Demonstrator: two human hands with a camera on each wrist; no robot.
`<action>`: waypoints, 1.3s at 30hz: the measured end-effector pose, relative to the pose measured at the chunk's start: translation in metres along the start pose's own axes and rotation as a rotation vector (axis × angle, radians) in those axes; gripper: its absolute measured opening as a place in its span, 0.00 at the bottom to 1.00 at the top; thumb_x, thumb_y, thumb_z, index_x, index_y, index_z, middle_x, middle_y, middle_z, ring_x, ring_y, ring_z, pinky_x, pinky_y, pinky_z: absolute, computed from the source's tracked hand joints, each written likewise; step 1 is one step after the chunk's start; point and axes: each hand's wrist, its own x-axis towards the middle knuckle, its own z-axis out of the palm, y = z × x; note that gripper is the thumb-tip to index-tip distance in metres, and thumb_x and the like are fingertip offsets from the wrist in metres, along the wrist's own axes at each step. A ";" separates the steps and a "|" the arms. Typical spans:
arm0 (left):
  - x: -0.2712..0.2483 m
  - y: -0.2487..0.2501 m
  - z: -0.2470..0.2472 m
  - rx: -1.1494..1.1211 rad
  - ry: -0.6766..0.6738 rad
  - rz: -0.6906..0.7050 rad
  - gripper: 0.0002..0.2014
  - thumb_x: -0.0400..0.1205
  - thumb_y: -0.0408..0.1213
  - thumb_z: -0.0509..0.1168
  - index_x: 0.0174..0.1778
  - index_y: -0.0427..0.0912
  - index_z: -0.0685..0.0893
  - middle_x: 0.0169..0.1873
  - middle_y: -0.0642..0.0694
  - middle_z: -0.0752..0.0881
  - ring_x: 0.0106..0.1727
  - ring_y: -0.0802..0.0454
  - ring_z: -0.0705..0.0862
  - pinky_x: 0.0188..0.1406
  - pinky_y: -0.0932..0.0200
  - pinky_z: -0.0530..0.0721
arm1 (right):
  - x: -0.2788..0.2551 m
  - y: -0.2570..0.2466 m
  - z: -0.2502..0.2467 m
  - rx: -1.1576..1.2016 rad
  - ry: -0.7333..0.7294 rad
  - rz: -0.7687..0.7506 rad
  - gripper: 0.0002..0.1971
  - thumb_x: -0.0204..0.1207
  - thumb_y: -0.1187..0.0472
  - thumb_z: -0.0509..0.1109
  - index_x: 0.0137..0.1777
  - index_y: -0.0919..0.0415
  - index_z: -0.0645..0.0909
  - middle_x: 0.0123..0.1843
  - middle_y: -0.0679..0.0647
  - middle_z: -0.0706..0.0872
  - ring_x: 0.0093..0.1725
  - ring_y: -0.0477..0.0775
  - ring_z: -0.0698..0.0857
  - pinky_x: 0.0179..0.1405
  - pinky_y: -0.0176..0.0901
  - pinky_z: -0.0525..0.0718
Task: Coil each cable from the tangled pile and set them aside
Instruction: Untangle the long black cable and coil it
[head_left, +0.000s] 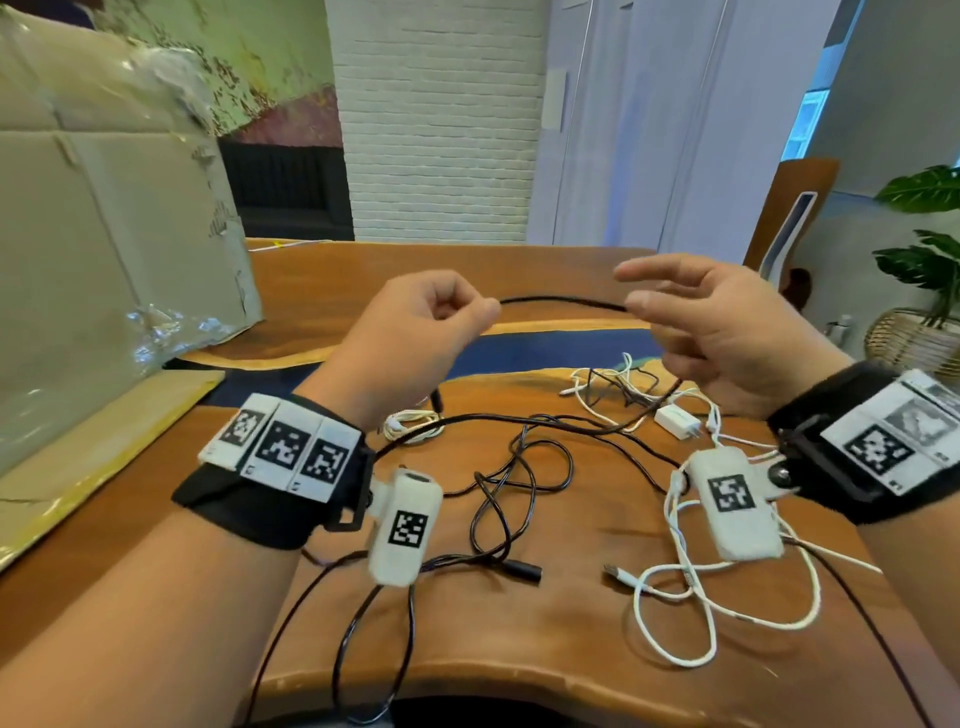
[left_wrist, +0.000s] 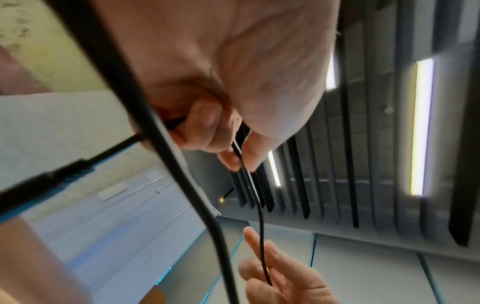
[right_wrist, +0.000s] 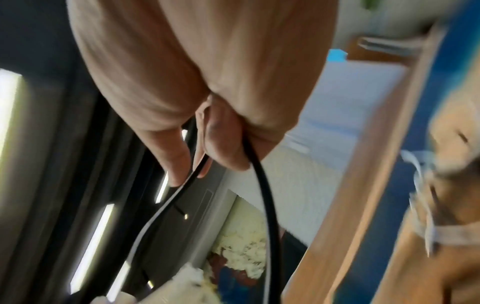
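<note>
I hold a thin black cable (head_left: 561, 300) stretched taut between both hands above the wooden table (head_left: 571, 649). My left hand (head_left: 483, 312) pinches it between thumb and curled fingers, and the pinch (left_wrist: 235, 153) shows close up in the left wrist view. A short span to the right, my right hand (head_left: 636, 291) holds it at the thumb, index finger extended. In the right wrist view the cable (right_wrist: 267, 205) runs through those fingers (right_wrist: 223, 148) and hangs down. The rest of it trails into the tangled black cables (head_left: 509, 467) on the table.
Tangled white cables (head_left: 675, 597) lie at the front right, with a white charger plug (head_left: 675, 418) behind them. A small coiled white cable (head_left: 410, 421) sits below my left hand. A large cardboard box (head_left: 104, 234) and a padded envelope (head_left: 78, 457) fill the left side.
</note>
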 end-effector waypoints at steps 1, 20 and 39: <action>-0.001 -0.002 -0.002 0.105 -0.045 0.007 0.15 0.88 0.50 0.66 0.42 0.45 0.88 0.29 0.45 0.82 0.28 0.49 0.76 0.31 0.58 0.78 | -0.001 0.000 -0.001 -0.254 -0.003 -0.038 0.08 0.81 0.63 0.75 0.58 0.54 0.90 0.44 0.49 0.88 0.27 0.45 0.79 0.27 0.34 0.72; -0.012 -0.015 0.042 -0.301 -0.001 -0.215 0.15 0.93 0.42 0.52 0.44 0.46 0.78 0.26 0.53 0.78 0.41 0.49 0.86 0.57 0.34 0.84 | 0.023 0.024 0.033 -0.303 0.320 -0.309 0.08 0.86 0.58 0.70 0.47 0.47 0.89 0.32 0.38 0.84 0.33 0.39 0.79 0.36 0.32 0.78; -0.014 -0.010 0.000 -1.319 -0.068 -0.353 0.17 0.93 0.45 0.53 0.55 0.40 0.85 0.23 0.55 0.60 0.20 0.59 0.56 0.17 0.65 0.56 | -0.003 0.056 0.047 -0.795 -0.091 -0.366 0.11 0.88 0.60 0.67 0.61 0.44 0.87 0.35 0.20 0.83 0.35 0.30 0.81 0.33 0.26 0.75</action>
